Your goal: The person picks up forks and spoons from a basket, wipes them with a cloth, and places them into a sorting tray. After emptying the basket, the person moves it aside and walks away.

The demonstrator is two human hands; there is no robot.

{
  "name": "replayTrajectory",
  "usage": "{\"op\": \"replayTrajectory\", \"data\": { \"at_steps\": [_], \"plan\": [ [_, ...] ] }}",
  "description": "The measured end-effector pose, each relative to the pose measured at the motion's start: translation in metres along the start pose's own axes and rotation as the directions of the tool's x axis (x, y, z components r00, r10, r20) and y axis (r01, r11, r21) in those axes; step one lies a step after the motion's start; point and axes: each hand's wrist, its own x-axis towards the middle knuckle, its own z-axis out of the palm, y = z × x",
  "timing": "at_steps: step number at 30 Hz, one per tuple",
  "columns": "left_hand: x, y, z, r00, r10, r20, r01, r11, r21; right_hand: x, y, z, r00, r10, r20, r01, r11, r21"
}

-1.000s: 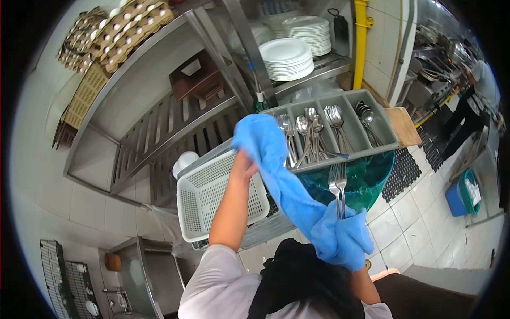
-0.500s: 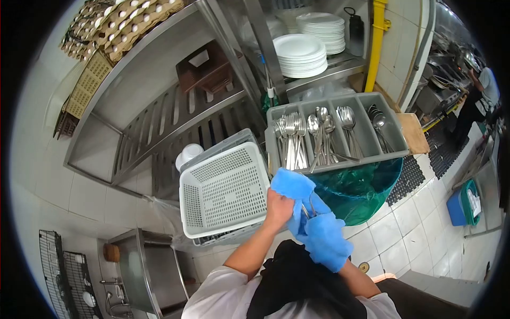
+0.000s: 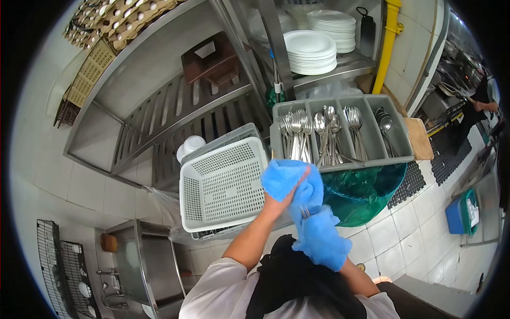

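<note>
A blue cloth (image 3: 313,212) is wrapped over both my hands. My left hand (image 3: 281,196) grips the cloth's upper part, fingers closed around it. My right hand (image 3: 321,242) is hidden under the lower part and holds forks (image 3: 304,212), of which only a small metal bit shows between the folds. Just beyond stands a grey cutlery tray (image 3: 345,165) with compartments of forks and spoons.
A white perforated basket (image 3: 223,186) sits left of the tray. A green-lined bin (image 3: 366,191) is under the tray. Stacks of white plates (image 3: 311,50) stand on the steel shelf. Egg cartons (image 3: 111,21) at top left. A person (image 3: 478,103) works far right.
The forks stood exposed above the cloth a second ago; my left hand came down from the tray and folded the cloth over them, so they are now almost covered.
</note>
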Motion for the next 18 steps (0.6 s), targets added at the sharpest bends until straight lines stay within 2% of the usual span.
{"op": "replayTrajectory", "data": {
  "at_steps": [1, 2, 3, 4, 5, 6, 7, 8, 9, 10, 11, 12, 13, 14, 15, 16, 17, 18],
  "plan": [
    [0.014, -0.002, -0.007, 0.996, -0.036, -0.086, 0.055, 0.969, 0.241, 0.006, -0.016, -0.032, 0.926, 0.115, 0.360, 0.043, 0.914, -0.403],
    [0.030, -0.004, -0.017, 0.983, -0.052, -0.174, 0.129, 0.876, 0.464, -0.004, 0.008, 0.017, 0.957, 0.234, 0.172, -0.196, 0.958, -0.209],
    [0.042, -0.018, -0.034, 0.982, -0.056, -0.178, 0.135, 0.873, 0.468, -0.014, 0.030, 0.064, 0.938, 0.346, -0.035, -0.339, 0.933, 0.122],
    [0.053, -0.041, -0.052, 0.952, -0.307, -0.023, 0.275, 0.882, -0.382, -0.023, 0.052, 0.111, 0.871, 0.434, -0.230, -0.313, 0.851, 0.421],
    [0.059, -0.052, -0.059, 0.903, -0.331, 0.273, 0.352, 0.208, -0.913, -0.018, 0.022, 0.052, 0.884, 0.446, -0.142, -0.370, 0.852, 0.371],
    [0.055, -0.036, -0.051, 0.904, -0.313, 0.293, 0.367, 0.212, -0.906, -0.011, -0.011, -0.010, 0.889, 0.455, -0.053, -0.418, 0.854, 0.311],
    [0.035, -0.007, -0.038, 0.857, -0.400, 0.325, 0.429, 0.203, -0.880, -0.003, -0.044, -0.073, 0.887, 0.459, 0.036, -0.454, 0.857, 0.245],
    [0.014, 0.014, -0.026, 0.797, -0.494, 0.348, 0.488, 0.187, -0.852, 0.002, -0.038, -0.077, 0.879, 0.477, 0.025, -0.467, 0.847, 0.254],
    [0.000, 0.026, -0.014, 0.827, -0.396, 0.400, 0.544, 0.383, -0.747, 0.006, -0.032, -0.075, 0.935, 0.317, 0.161, -0.318, 0.948, -0.021],
    [-0.009, 0.030, -0.005, 0.834, -0.307, 0.458, 0.547, 0.565, -0.618, 0.010, -0.026, -0.070, 0.922, 0.178, 0.343, -0.087, 0.961, -0.262],
    [-0.010, 0.028, 0.002, 0.832, -0.319, 0.454, 0.552, 0.557, -0.621, 0.008, -0.015, -0.051, 0.917, 0.174, 0.358, -0.082, 0.962, -0.259],
    [-0.007, 0.023, 0.008, 0.849, -0.368, 0.381, 0.526, 0.660, -0.536, 0.003, 0.001, -0.026, 0.996, -0.071, 0.056, 0.081, 0.974, -0.213],
    [-0.006, 0.018, 0.014, 0.863, -0.402, 0.306, 0.502, 0.749, -0.431, -0.001, 0.008, -0.013, 0.918, -0.296, -0.264, 0.244, 0.946, -0.214],
    [-0.007, 0.013, 0.022, 0.972, -0.173, 0.160, 0.207, 0.950, -0.232, 0.016, -0.004, -0.044, 0.912, -0.302, -0.279, 0.239, 0.942, -0.237],
    [-0.003, 0.017, 0.020, 0.971, -0.170, 0.167, 0.206, 0.949, -0.237, 0.023, -0.016, -0.064, 0.913, -0.296, -0.281, 0.231, 0.943, -0.241],
    [0.003, 0.025, 0.014, 0.983, -0.175, 0.063, 0.183, 0.965, -0.185, 0.028, -0.027, -0.080, 0.975, -0.128, -0.180, 0.073, 0.955, -0.287],
    [0.007, 0.032, 0.008, 0.983, -0.177, -0.044, 0.171, 0.977, -0.126, 0.028, -0.033, -0.085, 0.995, 0.052, -0.081, -0.077, 0.937, -0.342],
    [0.013, 0.037, 0.007, 0.987, -0.130, -0.094, 0.115, 0.982, -0.148, 0.030, -0.022, -0.068, 0.975, 0.019, -0.222, -0.077, 0.964, -0.255]
  ]
}}
